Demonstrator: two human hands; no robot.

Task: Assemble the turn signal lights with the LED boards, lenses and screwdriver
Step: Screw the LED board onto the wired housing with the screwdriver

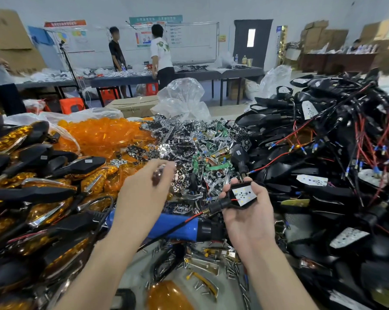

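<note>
My right hand [249, 211] holds a black turn signal housing [236, 198] with a white LED board inside it, palm up, red and black wires trailing left. My left hand [144, 189] is raised over the chrome reflector pile [184, 139], its fingers blurred and pinching a small dark reflector piece [159, 174]. A blue electric screwdriver [178, 227] lies on the table under both hands. Orange lenses [104, 133] are heaped at the back left. One orange lens [166, 296] lies near the front edge.
Finished signals with amber lenses [43, 186] are stacked on the left. A tangle of black housings with red wires [334, 164] fills the right. Loose screws [231, 271] and chrome trims lie in front. Two people stand at a far table [189, 74].
</note>
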